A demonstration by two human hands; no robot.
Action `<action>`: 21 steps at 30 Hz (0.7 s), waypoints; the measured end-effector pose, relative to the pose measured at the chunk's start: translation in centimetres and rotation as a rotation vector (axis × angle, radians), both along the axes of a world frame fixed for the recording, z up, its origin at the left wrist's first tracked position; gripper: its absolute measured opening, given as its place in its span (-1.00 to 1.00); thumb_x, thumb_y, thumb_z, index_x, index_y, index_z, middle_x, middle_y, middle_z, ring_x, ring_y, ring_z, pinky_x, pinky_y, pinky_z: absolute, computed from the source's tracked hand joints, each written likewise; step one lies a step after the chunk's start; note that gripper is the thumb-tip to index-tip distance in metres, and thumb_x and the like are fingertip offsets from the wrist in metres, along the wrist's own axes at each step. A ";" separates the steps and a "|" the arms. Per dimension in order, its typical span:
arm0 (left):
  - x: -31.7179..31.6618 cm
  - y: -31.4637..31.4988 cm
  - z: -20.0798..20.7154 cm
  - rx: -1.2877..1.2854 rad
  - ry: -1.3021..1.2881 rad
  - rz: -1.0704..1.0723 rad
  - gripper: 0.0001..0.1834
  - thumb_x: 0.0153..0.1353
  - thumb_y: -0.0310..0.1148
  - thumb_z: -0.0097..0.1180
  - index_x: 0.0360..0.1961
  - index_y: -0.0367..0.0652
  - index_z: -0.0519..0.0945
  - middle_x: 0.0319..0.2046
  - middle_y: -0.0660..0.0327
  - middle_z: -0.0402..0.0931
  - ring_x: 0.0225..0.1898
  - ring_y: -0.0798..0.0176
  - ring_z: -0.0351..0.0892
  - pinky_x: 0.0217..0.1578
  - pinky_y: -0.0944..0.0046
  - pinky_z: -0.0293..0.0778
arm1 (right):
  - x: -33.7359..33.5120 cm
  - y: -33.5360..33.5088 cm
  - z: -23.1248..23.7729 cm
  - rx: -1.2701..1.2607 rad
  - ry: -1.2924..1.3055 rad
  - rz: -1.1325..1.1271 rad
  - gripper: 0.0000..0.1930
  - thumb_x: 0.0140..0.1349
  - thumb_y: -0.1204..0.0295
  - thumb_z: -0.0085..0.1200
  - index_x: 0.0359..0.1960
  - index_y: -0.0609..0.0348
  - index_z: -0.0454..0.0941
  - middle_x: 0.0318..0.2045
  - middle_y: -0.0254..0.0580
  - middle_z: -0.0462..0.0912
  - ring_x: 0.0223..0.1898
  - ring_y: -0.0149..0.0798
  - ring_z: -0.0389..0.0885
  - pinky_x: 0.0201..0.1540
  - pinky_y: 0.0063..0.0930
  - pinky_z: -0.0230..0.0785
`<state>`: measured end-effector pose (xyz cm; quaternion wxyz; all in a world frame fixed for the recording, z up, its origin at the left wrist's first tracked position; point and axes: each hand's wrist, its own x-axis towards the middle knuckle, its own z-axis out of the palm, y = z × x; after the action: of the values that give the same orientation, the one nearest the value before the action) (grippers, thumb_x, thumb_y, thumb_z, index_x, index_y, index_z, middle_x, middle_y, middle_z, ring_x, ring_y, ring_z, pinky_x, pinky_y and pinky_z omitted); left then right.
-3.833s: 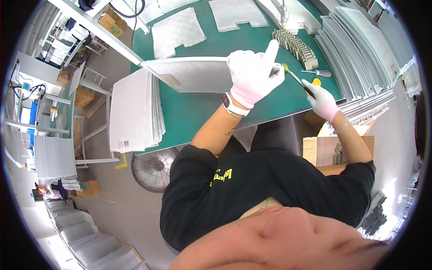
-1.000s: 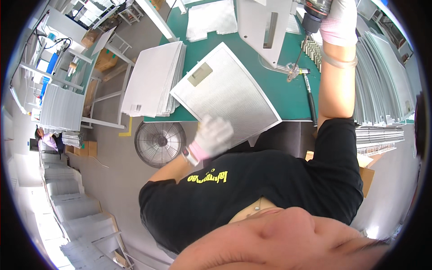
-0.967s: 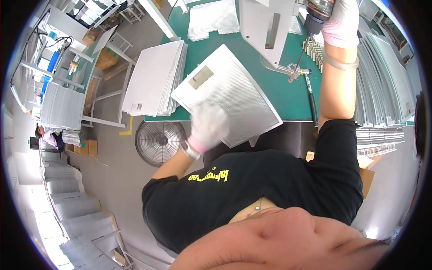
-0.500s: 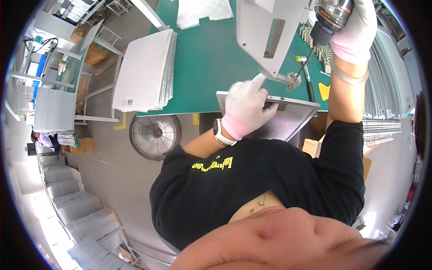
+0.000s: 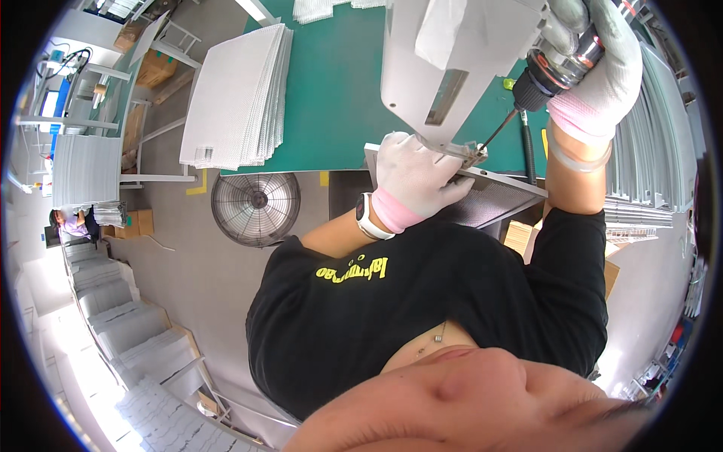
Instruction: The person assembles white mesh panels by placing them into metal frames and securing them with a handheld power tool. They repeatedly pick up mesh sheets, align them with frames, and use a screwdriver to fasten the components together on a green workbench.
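My left hand [image 5: 413, 175], in a white glove with a pink cuff, is closed over the far edge of a framed metal mesh panel [image 5: 501, 200]. The thumb lies toward the right along the panel. In my gloved right hand [image 5: 614, 87] is a black power screwdriver [image 5: 541, 81]. Its long thin bit slants down to the left, reaching the small clear guide [image 5: 470, 154] at the tip of a white machine housing [image 5: 418, 71]. That guide sits just above the frame edge, beside my left fingers. Whether the bit touches the frame cannot be made out.
Beyond the panel spreads a green bench top [image 5: 331, 98] with a stack of white mesh sheets [image 5: 233, 98] at left. A black-handled tool [image 5: 528, 151] lies right of the guide. A floor fan [image 5: 257, 207] stands left of me, and cardboard boxes [image 5: 520, 236] sit below the bench.
My left index finger, stretched toward the guide before, is now folded down with the others. The screwdriver has tilted, and its bit has moved left and lower along with the guide.
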<state>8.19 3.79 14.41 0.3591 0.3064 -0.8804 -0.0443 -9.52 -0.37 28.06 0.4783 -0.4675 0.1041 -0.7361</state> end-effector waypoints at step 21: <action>-0.7 1.9 -3.7 0.161 0.186 -0.102 -0.69 -0.14 -0.16 0.35 -0.28 0.13 0.68 -0.38 0.31 0.49 -0.40 0.14 0.47 -0.38 0.10 0.31 | -1.2 2.8 -7.8 0.379 -0.130 0.046 -0.63 0.28 0.30 0.06 0.00 0.30 0.40 -0.44 -0.18 0.59 -0.52 -0.37 0.56 -0.51 -0.54 0.40</action>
<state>7.47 5.66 10.72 0.4108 0.2838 -0.8513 -0.1611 -10.76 2.45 20.31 0.5800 -0.3229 0.1988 -0.7210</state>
